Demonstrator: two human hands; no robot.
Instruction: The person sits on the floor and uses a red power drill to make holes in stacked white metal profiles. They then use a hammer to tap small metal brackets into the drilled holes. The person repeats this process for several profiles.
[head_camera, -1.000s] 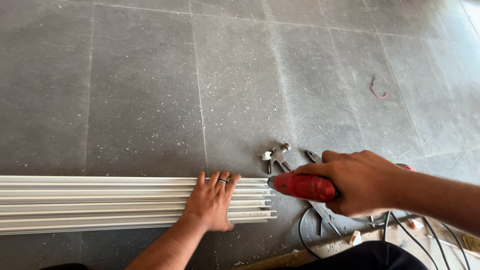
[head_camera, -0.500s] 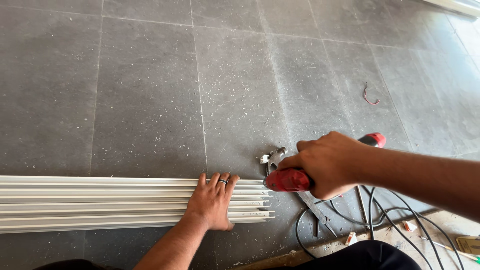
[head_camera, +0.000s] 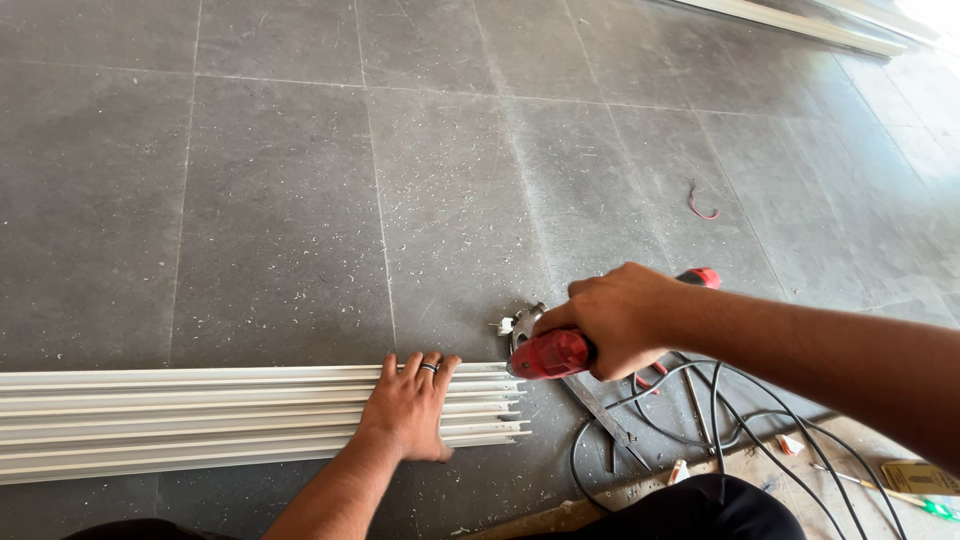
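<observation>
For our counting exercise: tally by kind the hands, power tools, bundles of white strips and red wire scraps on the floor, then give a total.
Hands: 2, left hand and right hand
Red power tool: 1
Bundle of white strips: 1
Red wire scrap: 1
Total: 5

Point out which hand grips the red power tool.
The right hand grips the red power tool; the left hand lies flat on the white strips.

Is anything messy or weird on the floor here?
Yes. Black cables lie in a tangle by the right hand, which grips a red power tool. A loose red wire scrap sits alone on the grey tiles, with pale flecks scattered about.
</observation>
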